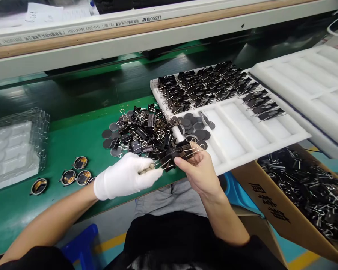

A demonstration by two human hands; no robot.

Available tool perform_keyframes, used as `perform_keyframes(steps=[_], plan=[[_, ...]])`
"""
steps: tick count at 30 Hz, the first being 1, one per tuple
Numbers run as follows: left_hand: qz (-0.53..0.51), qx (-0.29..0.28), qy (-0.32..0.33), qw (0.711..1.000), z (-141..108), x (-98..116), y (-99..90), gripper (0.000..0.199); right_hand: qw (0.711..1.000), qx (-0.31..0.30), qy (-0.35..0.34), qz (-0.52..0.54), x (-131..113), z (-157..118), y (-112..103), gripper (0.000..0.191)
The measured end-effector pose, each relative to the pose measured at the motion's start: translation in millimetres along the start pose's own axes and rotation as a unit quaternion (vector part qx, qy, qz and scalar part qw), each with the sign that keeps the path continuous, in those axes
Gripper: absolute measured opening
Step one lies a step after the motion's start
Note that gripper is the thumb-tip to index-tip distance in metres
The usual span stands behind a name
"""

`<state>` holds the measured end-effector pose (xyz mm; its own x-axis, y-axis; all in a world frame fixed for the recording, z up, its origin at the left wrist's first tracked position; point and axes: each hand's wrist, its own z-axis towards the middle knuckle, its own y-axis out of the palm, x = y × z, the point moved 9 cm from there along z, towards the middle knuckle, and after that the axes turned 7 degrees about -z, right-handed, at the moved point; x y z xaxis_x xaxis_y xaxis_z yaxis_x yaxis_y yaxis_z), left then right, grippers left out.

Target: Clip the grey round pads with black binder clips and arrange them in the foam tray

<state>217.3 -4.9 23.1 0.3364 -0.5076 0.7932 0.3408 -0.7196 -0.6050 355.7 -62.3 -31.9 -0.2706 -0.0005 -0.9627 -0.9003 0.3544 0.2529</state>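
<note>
My left hand (124,176), in a white glove with bare fingertips, pinches the wire handles of a black binder clip (166,159). My bare right hand (201,172) is closed around several black binder clips (185,149), their wire handles poking out past the fingers. A round dark disc seems to sit by the right thumb, partly hidden. Just beyond both hands lies a heap of binder clips (143,129) on the green tabletop, with dark discs (112,127) along its left side. More loose discs (190,125) rest on the near-left part of a white foam tray (236,120).
Rows of binder clips (202,86) fill the tray's far side. Another foam tray (307,75) stands at right, above a cardboard box (259,191) of clips. Clear plastic trays (17,138) and round metal-rimmed pieces (83,177) lie left. A shelf edge (129,35) crosses behind.
</note>
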Motion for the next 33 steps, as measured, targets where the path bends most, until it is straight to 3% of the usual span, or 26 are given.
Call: perform_keyframes(steps=[4, 6, 8, 10, 12, 14, 16, 17, 18, 20, 22, 24, 27, 29, 31, 33], plan=[[-0.02, -0.008, -0.046, 0.999, -3, -8, -1.7, 0.043, 1.0, 0.01, 0.002, 0.002, 1, -3, -4, 0.04], [-0.124, -0.046, -0.07, 0.989, -7, -10, 4.5, 0.044, 0.999, -0.023, -0.031, -0.007, -11, -3, -2, 0.039], [-0.281, -0.118, -0.107, 0.946, -10, -8, 20.9, 0.063, 0.986, -0.117, -0.115, -0.026, -36, -6, 7, 0.027], [-0.348, -0.192, -0.152, 0.905, -14, -2, 39.3, 0.069, 0.943, -0.241, -0.223, -0.059, -65, -19, 18, 0.01], [-0.303, -0.209, -0.168, 0.915, -8, 5, 46.0, 0.056, 0.906, -0.293, -0.289, -0.102, -84, -30, 15, 0.01], [-0.25, -0.187, -0.151, 0.938, 9, 19, 43.9, 0.044, 0.92, -0.23, -0.29, -0.129, -89, -27, -5, 0.027], [-0.235, -0.157, -0.134, 0.95, 35, 38, 40.1, 0.039, 0.946, -0.067, -0.273, -0.159, -83, -20, -43, 0.046], [-0.221, -0.138, -0.121, 0.958, 52, 49, 37.9, 0.038, 0.943, 0.026, -0.272, -0.192, -79, -21, -62, 0.046], [-0.194, -0.108, -0.099, 0.97, 72, 61, 34.4, 0.038, 0.924, 0.108, -0.278, -0.241, -74, -24, -78, 0.039], [-0.097, -0.022, -0.026, 0.995, 121, 90, 27.9, 0.04, 0.854, 0.213, -0.3, -0.369, -66, -33, -93, 0.02], [0.037, 0.06, 0.052, 0.996, 171, 123, 35.2, 0.038, 0.788, 0.238, -0.311, -0.475, -55, -35, -91, 0.014], [0.155, 0.089, 0.105, 0.978, 223, 153, 64.8, 0.038, 0.759, 0.243, -0.303, -0.523, -45, -31, -89, 0.015], [0.271, 0.082, 0.12, 0.952, 291, 181, 122.1, 0.037, 0.747, 0.254, -0.288, -0.543, -36, -26, -90, 0.015], [0.3, 0.059, 0.115, 0.945, 323, 191, 154.6, 0.038, 0.739, 0.25, -0.284, -0.558, -31, -24, -90, 0.012], [0.311, 0.049, 0.107, 0.943, 342, 194, 174.5, 0.036, 0.733, 0.246, -0.284, -0.568, -25, -24, -91, 0.01], [0.313, 0.053, 0.095, 0.943, 352, 190, 182.7, 0.036, 0.735, 0.238, -0.285, -0.567, -19, -24, -92, 0.011]])
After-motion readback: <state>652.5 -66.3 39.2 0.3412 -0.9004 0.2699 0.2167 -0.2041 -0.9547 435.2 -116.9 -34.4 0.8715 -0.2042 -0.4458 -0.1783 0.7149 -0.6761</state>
